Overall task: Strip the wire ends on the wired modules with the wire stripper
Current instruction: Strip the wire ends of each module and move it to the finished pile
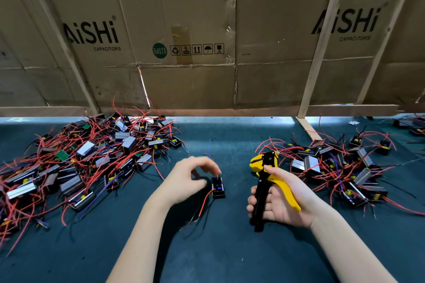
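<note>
A small black wired module (pixel 218 188) lies on the dark green mat between my hands, its red wire (pixel 204 202) trailing toward me. My left hand (pixel 190 181) hovers just left of the module, blurred, fingers curved over it; whether it pinches the thin wire rising from the module I cannot tell. My right hand (pixel 279 200) grips the yellow and black wire stripper (pixel 266 181) by its handles, jaws pointing away from me and holding no wire.
A large heap of wired modules (pixel 80 158) with red wires covers the mat's left side. A second heap of modules (pixel 338 167) lies at the right. A cardboard wall (pixel 207 41) on wooden strips (pixel 308 128) closes the back.
</note>
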`<move>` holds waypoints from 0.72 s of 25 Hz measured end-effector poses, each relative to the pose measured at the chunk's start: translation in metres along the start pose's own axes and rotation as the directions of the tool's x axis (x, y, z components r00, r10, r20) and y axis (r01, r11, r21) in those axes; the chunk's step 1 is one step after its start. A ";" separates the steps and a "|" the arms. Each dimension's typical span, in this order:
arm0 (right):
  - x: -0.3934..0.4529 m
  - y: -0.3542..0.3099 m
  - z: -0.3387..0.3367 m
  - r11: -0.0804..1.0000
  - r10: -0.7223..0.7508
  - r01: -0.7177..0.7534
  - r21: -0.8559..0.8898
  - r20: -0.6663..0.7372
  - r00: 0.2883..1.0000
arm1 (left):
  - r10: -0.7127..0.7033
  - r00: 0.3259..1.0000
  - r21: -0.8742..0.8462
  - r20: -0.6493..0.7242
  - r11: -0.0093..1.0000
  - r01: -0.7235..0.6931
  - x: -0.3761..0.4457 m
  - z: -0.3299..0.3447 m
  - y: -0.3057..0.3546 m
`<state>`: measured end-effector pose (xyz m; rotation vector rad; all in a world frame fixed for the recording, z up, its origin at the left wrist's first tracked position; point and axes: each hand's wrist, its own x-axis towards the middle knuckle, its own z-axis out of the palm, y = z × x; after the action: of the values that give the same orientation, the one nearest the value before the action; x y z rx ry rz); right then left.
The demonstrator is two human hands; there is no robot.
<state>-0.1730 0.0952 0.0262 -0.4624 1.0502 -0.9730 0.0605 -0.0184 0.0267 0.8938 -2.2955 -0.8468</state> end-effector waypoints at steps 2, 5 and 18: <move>0.000 0.000 -0.001 1.000 -0.004 0.004 0.014 -0.002 1.000 | 0.026 0.992 0.038 0.124 0.999 -0.031 -0.002 0.003 0.003; -0.001 0.000 0.000 1.000 -0.002 0.002 0.017 0.002 1.000 | 0.060 0.998 0.171 0.010 0.983 -0.061 0.000 0.011 0.006; 0.001 0.001 -0.002 1.000 -0.002 0.002 0.002 0.004 1.000 | 0.171 0.979 -0.059 0.107 0.984 -0.165 0.001 0.020 0.004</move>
<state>-0.1744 0.0947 0.0242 -0.4642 1.0455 -0.9747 0.0450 -0.0098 0.0173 0.6342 -2.3945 -0.8958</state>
